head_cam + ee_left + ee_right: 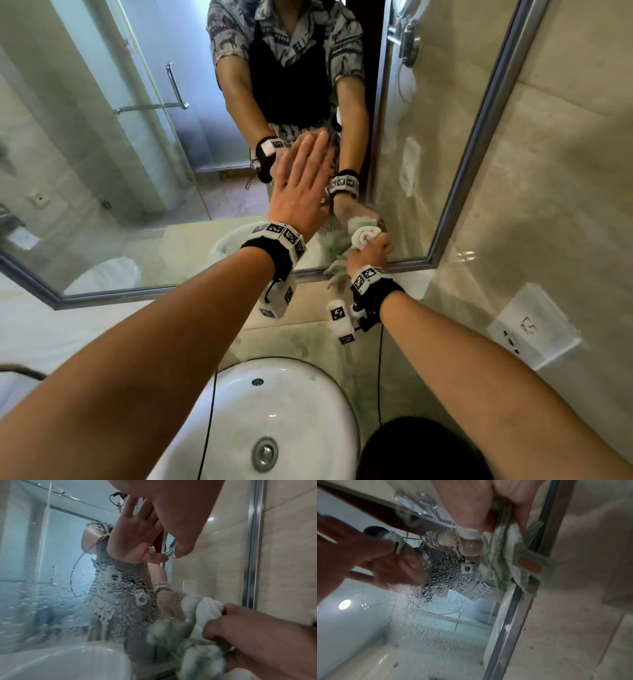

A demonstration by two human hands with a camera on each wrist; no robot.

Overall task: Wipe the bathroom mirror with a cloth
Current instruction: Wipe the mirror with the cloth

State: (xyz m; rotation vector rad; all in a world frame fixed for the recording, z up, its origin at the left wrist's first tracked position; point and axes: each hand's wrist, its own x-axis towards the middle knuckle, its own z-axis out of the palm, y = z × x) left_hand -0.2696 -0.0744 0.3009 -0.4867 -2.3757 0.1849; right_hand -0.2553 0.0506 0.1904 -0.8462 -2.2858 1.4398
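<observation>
The big wall mirror (102, 154) in a metal frame carries a patch of water droplets (123, 601) near its lower right part. My left hand (305, 181) lies flat on the glass, fingers straight and together. My right hand (371, 250) grips a bunched white and green cloth (363, 236) and holds it against the glass by the lower right corner of the frame. In the left wrist view the cloth (202, 616) bulges out of that fist. In the right wrist view the cloth (508, 555) hangs beside the frame, its label showing.
A round white basin (274, 411) sits right below my arms on a stone counter. The mirror's metal frame (486, 120) runs up the right side against a tiled wall with a socket plate (534, 325). A glass shower door is reflected at left.
</observation>
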